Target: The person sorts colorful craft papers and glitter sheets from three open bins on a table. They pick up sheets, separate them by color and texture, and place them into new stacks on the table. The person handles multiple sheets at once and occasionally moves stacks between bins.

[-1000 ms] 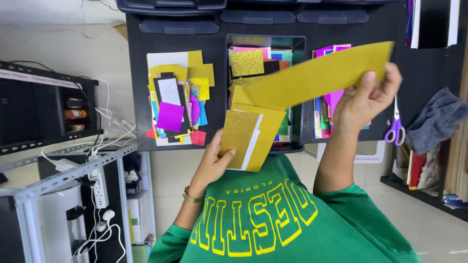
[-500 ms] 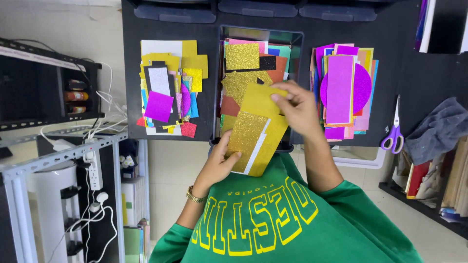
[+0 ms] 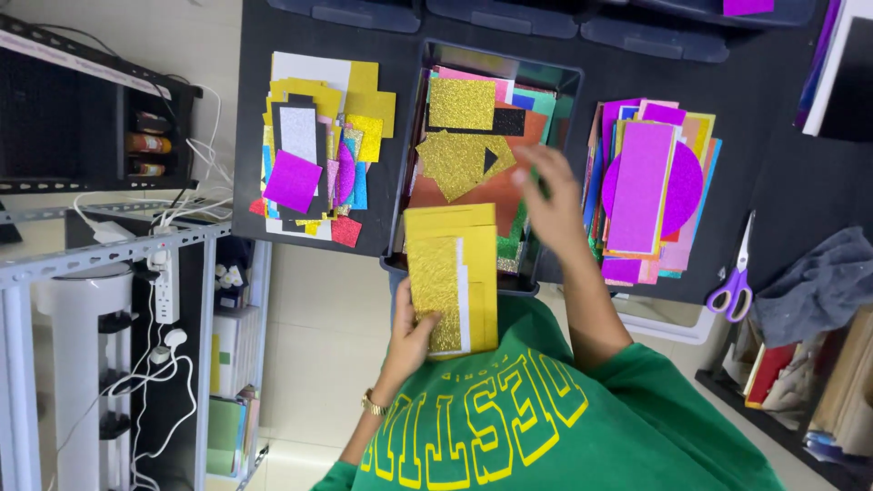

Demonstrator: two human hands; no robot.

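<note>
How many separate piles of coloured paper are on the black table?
3: a mixed pile at left, one inside the black tray in the middle, and a pink and purple pile at right. The top edge may hide more.

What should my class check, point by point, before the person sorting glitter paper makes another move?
1. Left hand grips the gold sheet stack: ok.
2. Right hand holds nothing, reaching over the black tray: ok, though blurred.
3. Loose gold glitter pieces lie inside the tray: ok.
4. Purple and pink pile stays on the table: ok, but its edge overhangs.
5. Scissors lie clear of both hands: ok.
6. Mixed pile neatly stacked: not ok.
</note>
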